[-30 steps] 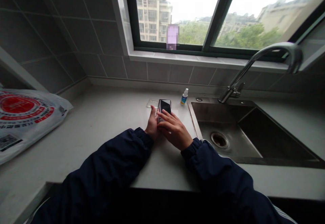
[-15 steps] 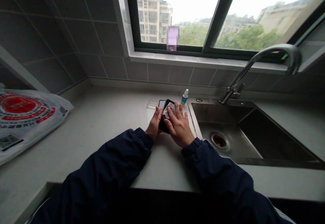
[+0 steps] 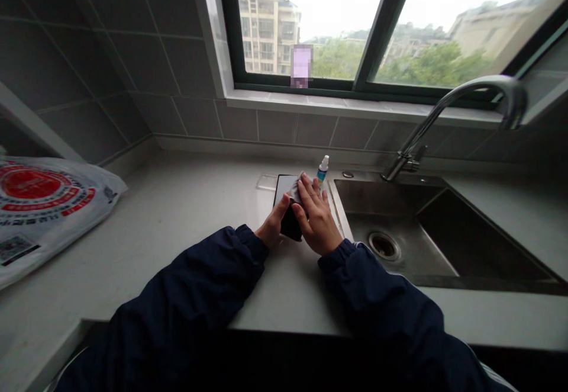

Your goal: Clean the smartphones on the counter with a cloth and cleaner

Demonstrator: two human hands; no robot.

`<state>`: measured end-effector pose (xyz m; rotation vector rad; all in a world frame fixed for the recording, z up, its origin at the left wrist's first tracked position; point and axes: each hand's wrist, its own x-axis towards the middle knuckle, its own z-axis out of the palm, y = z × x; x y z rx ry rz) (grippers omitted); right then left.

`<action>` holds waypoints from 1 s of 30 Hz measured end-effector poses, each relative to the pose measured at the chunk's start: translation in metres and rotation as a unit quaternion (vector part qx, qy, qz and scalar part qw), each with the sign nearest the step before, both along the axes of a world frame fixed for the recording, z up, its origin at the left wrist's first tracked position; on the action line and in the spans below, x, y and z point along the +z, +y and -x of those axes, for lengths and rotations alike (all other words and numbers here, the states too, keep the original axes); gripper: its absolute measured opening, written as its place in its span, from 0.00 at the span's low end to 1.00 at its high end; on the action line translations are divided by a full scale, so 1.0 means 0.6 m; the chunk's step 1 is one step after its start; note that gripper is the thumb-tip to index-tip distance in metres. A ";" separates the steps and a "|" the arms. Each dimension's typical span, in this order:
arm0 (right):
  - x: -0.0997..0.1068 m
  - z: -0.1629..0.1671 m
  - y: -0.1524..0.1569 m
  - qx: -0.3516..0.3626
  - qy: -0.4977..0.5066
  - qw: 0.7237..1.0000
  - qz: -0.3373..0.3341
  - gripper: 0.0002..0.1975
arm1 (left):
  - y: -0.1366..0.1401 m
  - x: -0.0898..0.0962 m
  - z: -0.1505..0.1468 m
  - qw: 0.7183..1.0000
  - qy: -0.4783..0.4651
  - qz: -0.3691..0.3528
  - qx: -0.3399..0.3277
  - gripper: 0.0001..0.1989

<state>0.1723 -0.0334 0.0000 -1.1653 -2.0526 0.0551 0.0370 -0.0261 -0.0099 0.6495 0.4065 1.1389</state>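
Observation:
My left hand (image 3: 273, 225) grips a dark phone (image 3: 290, 226) by its left side, thumb along the near edge, just above the counter. With its fingers stretched together, my right hand (image 3: 318, 217) presses a crumpled pale grey cloth (image 3: 294, 192) onto the phone, and partly hides both. Behind the phone, a flat pale panel with a black edge (image 3: 284, 183) shows; I cannot tell whether it is a separate item. A clear phone case (image 3: 266, 182) lies to its left. A small white bottle with a blue label (image 3: 322, 170) stands upright beyond my right fingers.
A steel sink (image 3: 426, 270) with a curved chrome faucet (image 3: 437, 116) lies to the right. On the left, a white plastic bag with red print (image 3: 53, 202) rests on the pale counter (image 3: 199, 190). The tiled wall and window are behind.
The phone has tilted in my left hand, and its lower part now shows more. My right hand has shifted slightly with the cloth, fingers closer together. More of the pale panel is visible.

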 end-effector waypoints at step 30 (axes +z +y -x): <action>0.003 -0.005 0.009 -0.064 0.114 0.991 0.026 0.26 | 0.000 0.006 0.020 0.974 0.180 -0.135 -0.025 0.36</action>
